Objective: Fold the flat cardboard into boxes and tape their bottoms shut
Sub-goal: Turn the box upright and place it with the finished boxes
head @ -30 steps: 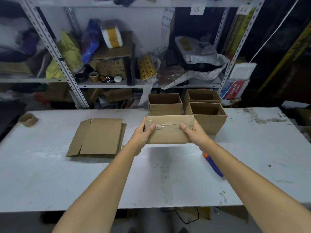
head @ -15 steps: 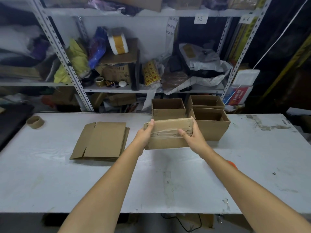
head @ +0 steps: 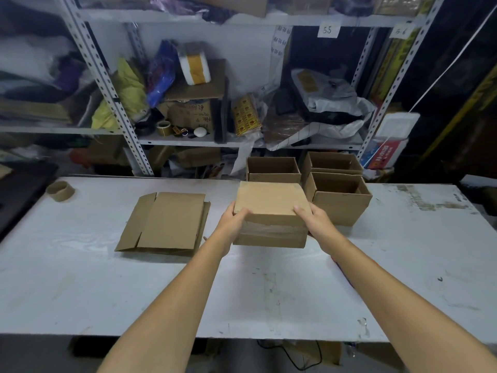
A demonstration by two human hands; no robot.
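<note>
I hold a brown cardboard box [head: 271, 203] between both hands just above the white table [head: 242, 292]. Its taped bottom faces me and a plain side faces up. My left hand [head: 232, 220] grips its left edge with the thumb on the upper face. My right hand [head: 316, 219] grips the right edge the same way. Three finished open boxes stand behind it: one [head: 273, 169] directly behind, one [head: 341, 203] touching close on the right, and one [head: 332, 162] at the back right. A stack of flat cardboard [head: 166, 222] lies to the left.
An empty tape core [head: 60, 191] sits at the table's far left. A metal shelf rack [head: 188, 103] crammed with bags, boxes and tape rolls stands behind the table. A blue-handled tool [head: 341, 267] peeks out under my right forearm.
The box has tipped away from me, so its taped bottom turned from facing up to facing me. It also moved lower and nearer the boxes behind. Both hands kept their hold.
</note>
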